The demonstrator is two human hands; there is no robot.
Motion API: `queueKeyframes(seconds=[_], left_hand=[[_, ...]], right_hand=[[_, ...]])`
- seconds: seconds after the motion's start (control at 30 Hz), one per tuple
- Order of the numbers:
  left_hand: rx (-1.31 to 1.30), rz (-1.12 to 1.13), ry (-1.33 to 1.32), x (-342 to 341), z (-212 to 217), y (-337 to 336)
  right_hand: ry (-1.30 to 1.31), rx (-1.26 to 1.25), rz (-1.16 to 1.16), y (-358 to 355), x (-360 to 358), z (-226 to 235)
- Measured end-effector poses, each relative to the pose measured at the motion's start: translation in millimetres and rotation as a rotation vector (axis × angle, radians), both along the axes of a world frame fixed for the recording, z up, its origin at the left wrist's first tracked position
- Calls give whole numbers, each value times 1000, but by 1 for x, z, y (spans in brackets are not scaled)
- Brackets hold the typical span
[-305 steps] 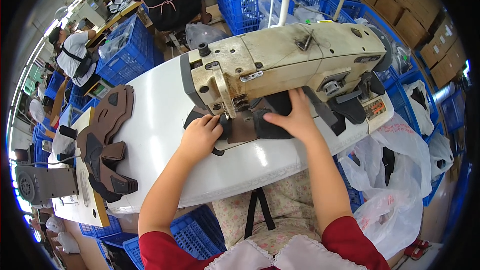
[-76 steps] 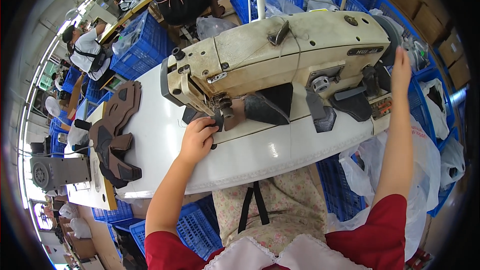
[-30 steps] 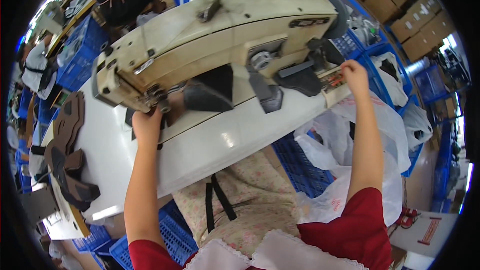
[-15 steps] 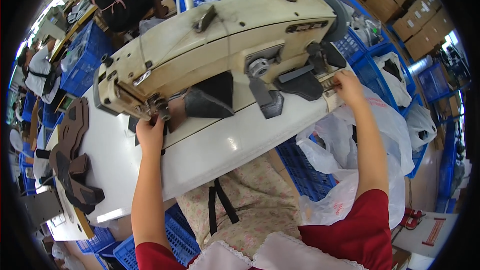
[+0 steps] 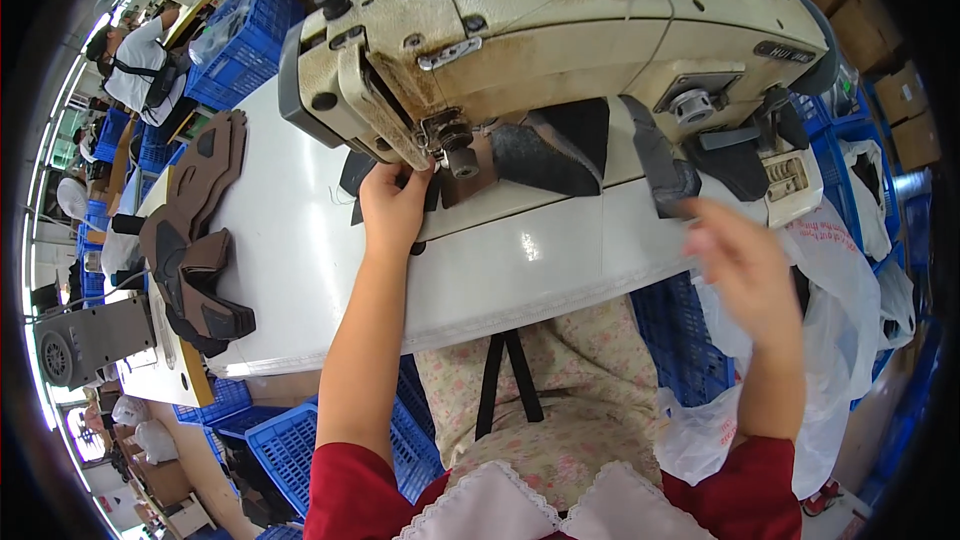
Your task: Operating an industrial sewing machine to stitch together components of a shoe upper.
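White worktable (image 5: 300, 260) carries my left hand (image 5: 392, 208) pinching dark fabric (image 5: 365, 180) under the sewing machine (image 5: 560, 35); my right hand (image 5: 745, 260) hovers open, blurred.

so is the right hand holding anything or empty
Empty, as far as it shows: the right hand is in the air off the white table edge, blurred, with nothing visible in it. The left hand presses the dark piece at the needle.

stack of brown and black shoe parts (image 5: 195, 240) at table's left edge | blue crates (image 5: 240, 25) behind and below the table | white plastic bags (image 5: 850, 310) at right | grey motor (image 5: 85, 340) lower left | seated person (image 5: 135, 55) far left
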State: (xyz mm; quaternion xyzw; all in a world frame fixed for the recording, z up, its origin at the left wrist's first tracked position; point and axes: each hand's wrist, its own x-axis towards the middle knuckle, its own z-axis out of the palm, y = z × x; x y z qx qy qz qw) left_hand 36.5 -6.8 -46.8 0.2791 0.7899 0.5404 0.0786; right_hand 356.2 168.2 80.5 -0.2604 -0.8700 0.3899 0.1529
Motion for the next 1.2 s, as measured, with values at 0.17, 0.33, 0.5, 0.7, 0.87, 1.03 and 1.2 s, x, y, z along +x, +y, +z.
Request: queueKeyframes(seconds=[0.17, 0.33, 0.5, 0.7, 0.87, 1.03, 1.2], left_hand=[[95, -30, -56, 2, 3, 6], [19, -20, -83, 3, 10, 6], [3, -40, -100, 2, 10, 5], [-40, -44, -98, 0, 9, 2], [-49, -54, -105, 0, 10, 3], [16, -75, -174, -4, 5, 2], [20, -66, -207, -3, 7, 3]], right_hand=[[79, 484, 192, -42, -100, -28], [166, 528, 133, -46, -161, -67], [-7, 417, 19, -39, -189, -74], [-112, 410, 28, -38, -199, -72], [-107, 406, 69, -31, -206, -72], [-106, 359, 79, -29, -207, -73], [-112, 367, 64, -32, -207, -73]])
